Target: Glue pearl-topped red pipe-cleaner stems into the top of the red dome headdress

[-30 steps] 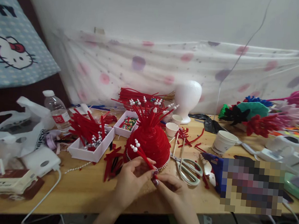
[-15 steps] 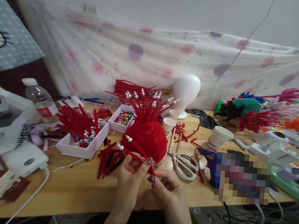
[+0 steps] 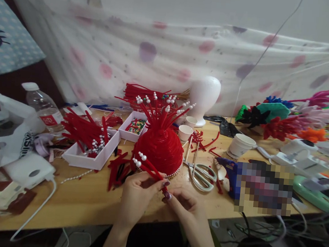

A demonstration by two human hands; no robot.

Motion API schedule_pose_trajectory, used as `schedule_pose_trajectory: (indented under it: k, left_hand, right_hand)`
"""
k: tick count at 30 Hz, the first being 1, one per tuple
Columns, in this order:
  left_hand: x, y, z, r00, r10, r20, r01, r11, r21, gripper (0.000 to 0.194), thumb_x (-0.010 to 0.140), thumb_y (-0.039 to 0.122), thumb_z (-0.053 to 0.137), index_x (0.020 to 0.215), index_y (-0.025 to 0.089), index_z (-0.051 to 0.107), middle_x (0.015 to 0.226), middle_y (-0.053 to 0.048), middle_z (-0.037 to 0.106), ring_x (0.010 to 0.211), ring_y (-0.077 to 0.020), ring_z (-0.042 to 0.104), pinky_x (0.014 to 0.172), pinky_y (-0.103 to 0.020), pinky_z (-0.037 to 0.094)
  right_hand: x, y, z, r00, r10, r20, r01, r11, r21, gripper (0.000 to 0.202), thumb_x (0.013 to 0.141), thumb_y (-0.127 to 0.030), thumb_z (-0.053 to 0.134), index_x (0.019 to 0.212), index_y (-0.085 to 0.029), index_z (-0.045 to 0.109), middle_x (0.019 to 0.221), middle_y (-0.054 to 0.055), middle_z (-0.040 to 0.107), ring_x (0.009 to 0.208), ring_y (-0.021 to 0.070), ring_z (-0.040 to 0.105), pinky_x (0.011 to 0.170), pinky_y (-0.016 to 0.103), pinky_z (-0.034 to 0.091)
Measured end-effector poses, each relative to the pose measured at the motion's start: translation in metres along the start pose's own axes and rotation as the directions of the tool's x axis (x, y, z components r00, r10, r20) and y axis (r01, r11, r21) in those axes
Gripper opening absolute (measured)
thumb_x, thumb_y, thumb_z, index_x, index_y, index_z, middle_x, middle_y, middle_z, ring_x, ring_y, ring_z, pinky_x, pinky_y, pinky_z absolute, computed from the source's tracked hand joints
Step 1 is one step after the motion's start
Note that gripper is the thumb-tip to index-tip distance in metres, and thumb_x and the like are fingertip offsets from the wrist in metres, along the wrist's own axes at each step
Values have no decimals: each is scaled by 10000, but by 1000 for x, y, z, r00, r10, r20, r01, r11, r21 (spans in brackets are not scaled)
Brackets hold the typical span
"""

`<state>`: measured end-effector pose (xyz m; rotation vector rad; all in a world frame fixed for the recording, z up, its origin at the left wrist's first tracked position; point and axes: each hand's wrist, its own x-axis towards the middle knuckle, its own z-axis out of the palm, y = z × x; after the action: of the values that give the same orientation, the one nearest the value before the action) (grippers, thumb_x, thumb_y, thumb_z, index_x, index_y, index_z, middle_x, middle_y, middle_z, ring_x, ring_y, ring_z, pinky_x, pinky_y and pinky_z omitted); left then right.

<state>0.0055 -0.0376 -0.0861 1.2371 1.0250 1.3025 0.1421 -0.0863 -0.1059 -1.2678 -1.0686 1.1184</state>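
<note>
My left hand (image 3: pixel 135 198) is closed in a pinch on red pipe cleaners (image 3: pixel 150 167) tipped with white pearl beads (image 3: pixel 138 159), which point up and left. At their lower end, the thumb and fingers of my right hand (image 3: pixel 188 212) press together on the same pipe cleaners. Just beyond both hands stands a red, fuzzy, wrapped dome (image 3: pixel 162 150) with a pearl string along its base. From its top fans a bunch of red stems (image 3: pixel 159 119) with beaded ends. Loose red pieces (image 3: pixel 117 170) lie left of the dome.
A white box (image 3: pixel 104 158) holds red pipe cleaners and pearls; a smaller box (image 3: pixel 127 135) holds coloured beads. Scissors (image 3: pixel 203 177) and a blue glue gun (image 3: pixel 231 171) lie right. Paper cups (image 3: pixel 240 147), a white foam head (image 3: pixel 205 96), a bottle (image 3: pixel 43 107) and fuzzy flowers (image 3: pixel 282 126) stand around.
The beaded tips have come closer together, and the held pipe cleaners lie more nearly side by side. My left hand has shifted slightly left. The whole view has tilted a little.
</note>
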Motion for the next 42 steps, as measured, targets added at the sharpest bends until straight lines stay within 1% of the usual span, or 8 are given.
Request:
schedule_pose_trajectory:
  k: [8,12,18,24,28,31,35,42]
  left_hand:
    - [0,6,-7,993,-87,83,87,996,-4,140,639,174,779,778,170,757,781,-25,784,734,-175,742,701,-217,599]
    - [0,7,-9,994,-76,82,71,996,61,122,663,178,766,783,170,748,764,-33,779,729,-186,742,702,-233,596]
    - [-2,10,-12,991,-98,89,73,964,256,214,717,155,725,922,212,744,807,-23,785,759,-195,749,719,-245,583]
    - [-11,17,-5,996,-5,92,-35,898,439,279,747,126,687,970,283,741,804,16,783,783,-193,740,737,-249,556]
    - [-11,19,-3,997,27,79,-59,894,444,325,728,100,682,1000,271,730,777,11,778,755,-205,734,752,-277,555]
    - [-9,17,-4,997,60,48,-75,892,445,296,695,116,715,948,269,739,790,0,779,802,-231,731,808,-317,550]
    - [-9,17,-2,1000,11,17,-18,889,457,270,719,132,696,947,273,729,767,4,775,805,-231,728,823,-327,537]
    - [-13,18,7,1000,-7,-18,15,880,475,233,737,131,682,930,257,713,728,13,767,735,-200,726,753,-292,538]
  right_hand:
    - [0,-4,2,1000,-8,1,8,1000,-21,366,717,-533,739,726,-167,754,738,70,736,707,184,651,666,262,499]
    - [-1,-6,1,1000,-19,8,19,996,-81,352,757,-513,702,717,-164,730,698,54,712,680,180,626,642,263,478]
    - [0,-5,4,999,29,21,-25,989,-144,400,779,-538,650,694,-148,675,630,26,624,609,148,527,564,246,390]
    - [3,-5,8,997,73,-19,-74,988,-137,425,736,-555,672,654,-139,640,575,5,577,561,120,457,522,231,315]
    - [4,-1,7,994,111,-11,-111,992,-65,458,685,-588,714,644,-138,643,569,0,574,545,115,467,516,227,342]
    - [4,4,5,993,113,15,-113,993,-23,455,724,-596,691,723,-141,668,579,-13,561,506,105,462,480,220,367]
    - [4,7,8,998,64,-1,-64,997,-38,466,766,-607,655,782,-143,687,591,-5,560,498,103,451,434,209,355]
    - [5,6,13,997,37,-62,-40,998,-49,471,748,-615,656,705,-146,671,592,27,606,479,107,452,384,204,341]
